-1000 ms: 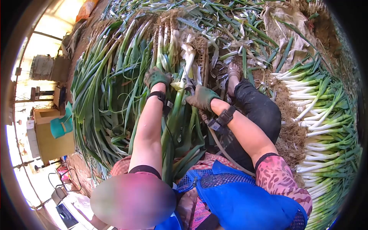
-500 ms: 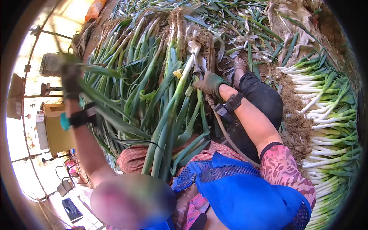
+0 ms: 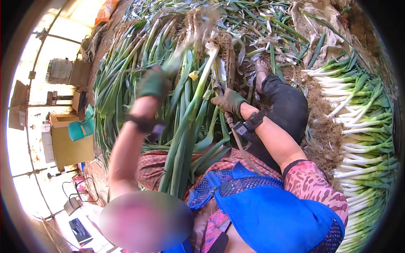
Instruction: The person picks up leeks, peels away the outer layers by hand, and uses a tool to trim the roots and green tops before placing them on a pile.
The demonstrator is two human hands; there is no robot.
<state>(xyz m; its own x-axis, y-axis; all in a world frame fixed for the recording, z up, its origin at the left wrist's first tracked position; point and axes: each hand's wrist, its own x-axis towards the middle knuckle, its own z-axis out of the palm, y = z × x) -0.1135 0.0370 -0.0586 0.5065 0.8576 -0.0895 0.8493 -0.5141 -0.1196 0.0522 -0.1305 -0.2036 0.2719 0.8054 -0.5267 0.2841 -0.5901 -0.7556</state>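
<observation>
In the head view, my right hand (image 3: 230, 102), in a dirty green glove, is closed round an air gun (image 3: 218, 89). A thin hose (image 3: 242, 147) runs from its lower end toward my lap. Just left of that hand a long leek (image 3: 202, 84) lies slantwise, roots up and leaves across my lap. My left hand (image 3: 154, 84), also gloved in green, is smeared by motion above the leek leaves. A pale green streak (image 3: 175, 61) shows beyond its fingers. A yellowed leaf scrap (image 3: 193, 75) lies between the two hands.
A big heap of unpeeled leeks (image 3: 116, 84) spreads ahead and left. White-stemmed leeks (image 3: 358, 139) lie in a long row on the right, roots inward. A crate (image 3: 229, 55), leaf scraps and sacking (image 3: 322, 31) lie ahead. A turquoise stool (image 3: 82, 126) stands left.
My left hand has swept right, from the far left to above the leek heap; the long leaf trailing from it no longer shows there. My right hand has shifted slightly down with the air gun.
</observation>
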